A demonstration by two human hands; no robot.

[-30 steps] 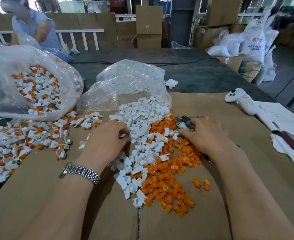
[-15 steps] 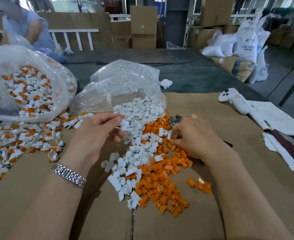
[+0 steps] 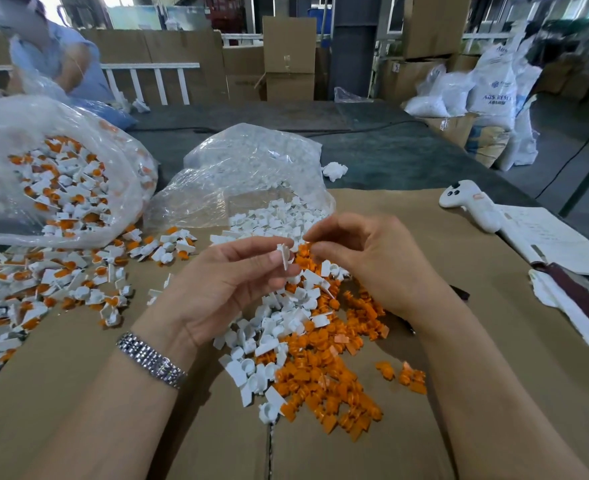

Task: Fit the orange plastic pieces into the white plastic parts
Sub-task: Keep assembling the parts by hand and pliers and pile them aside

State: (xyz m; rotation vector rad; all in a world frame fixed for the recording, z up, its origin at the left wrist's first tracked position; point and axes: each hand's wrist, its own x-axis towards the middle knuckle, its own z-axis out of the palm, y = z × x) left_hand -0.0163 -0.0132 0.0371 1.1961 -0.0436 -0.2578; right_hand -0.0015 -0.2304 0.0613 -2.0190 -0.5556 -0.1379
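Observation:
My left hand point(image 3: 223, 285) is raised over the cardboard and pinches one white plastic part point(image 3: 283, 255) between thumb and fingers. Just right of it, my right hand point(image 3: 372, 265) has its fingers curled, and the fingertips pinch a small orange piece point(image 3: 306, 248) close to the white part. Below both hands lie a loose heap of white parts point(image 3: 279, 220) and a heap of orange pieces point(image 3: 321, 375).
Fitted white-and-orange parts point(image 3: 43, 282) spread at the left, and more fill a clear bag point(image 3: 61, 188). A second clear bag point(image 3: 251, 161) lies behind the white heap. A white controller point(image 3: 470, 206) and papers point(image 3: 556, 237) lie at the right. Another person point(image 3: 47, 53) sits at the far left.
Both hands have lifted off the heaps and come together. The left hand now holds up a white part, and the right hand has left the orange heap with its fingertips pinched.

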